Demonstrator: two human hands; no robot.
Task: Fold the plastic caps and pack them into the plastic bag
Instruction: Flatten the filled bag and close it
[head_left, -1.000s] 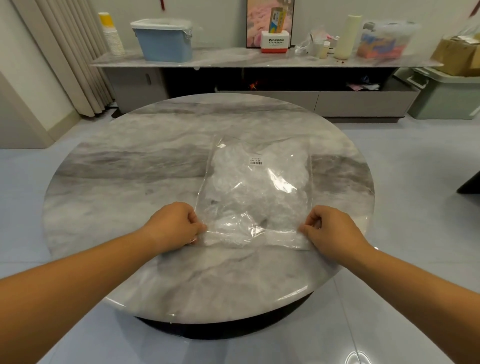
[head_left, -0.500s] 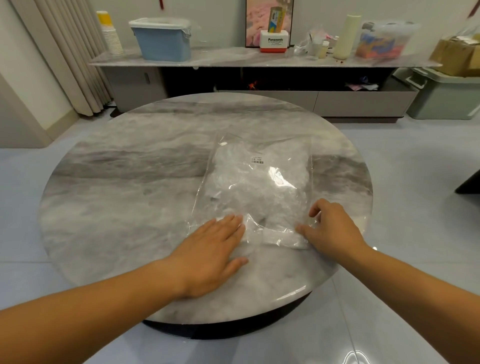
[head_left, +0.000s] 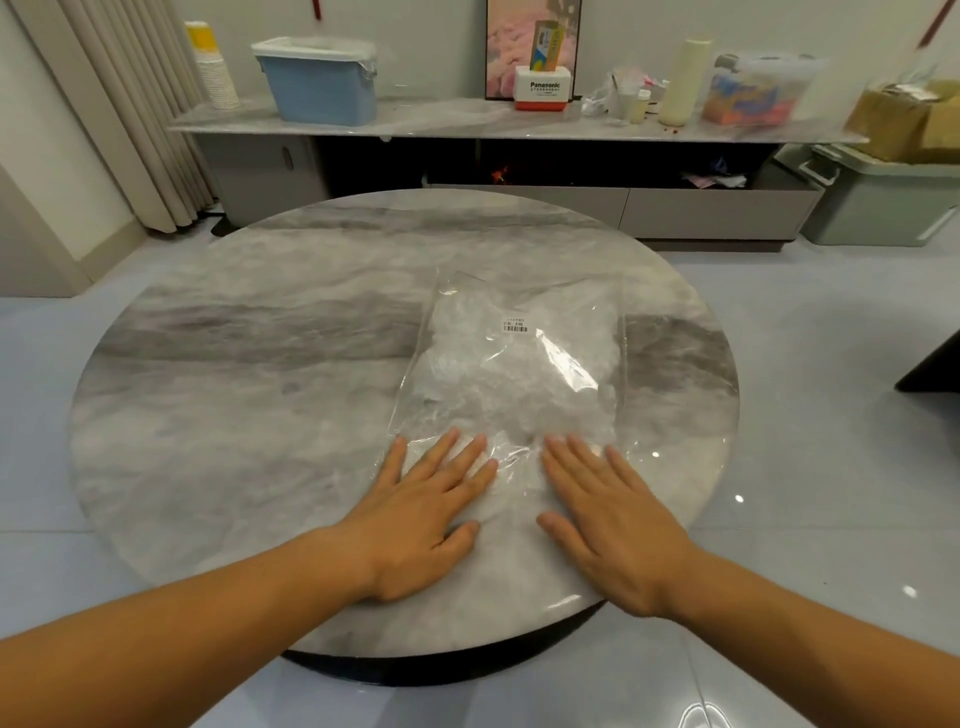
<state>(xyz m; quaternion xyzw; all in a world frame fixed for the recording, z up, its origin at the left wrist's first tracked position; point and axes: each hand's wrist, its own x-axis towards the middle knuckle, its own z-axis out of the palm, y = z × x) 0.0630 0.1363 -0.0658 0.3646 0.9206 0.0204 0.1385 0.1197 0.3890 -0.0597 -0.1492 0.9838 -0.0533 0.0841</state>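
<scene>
1. Round grey-white marble-look table, dark base, mid-room.
2. Clear rectangular plastic bag, lying flat on the table, right of centre, near end towards the person. White barcode sticker on its top face.
3. Crumpled translucent plastic caps, inside the bag; qty can't be told.
4. Left hand, palm down, fingers straight & slightly spread, tips pressing the bag's near end, thumb out to the side.
5. Right hand, same pose: flat, fingers straight & a bit apart, tips on the bag's near end. Sits beside the left hand, not touching it.
6. Bkgd: long low grey sideboard w/ blue plastic bin, stack of paper cups, white-and-red Panasonic box, tall cream cylinder.
</scene>
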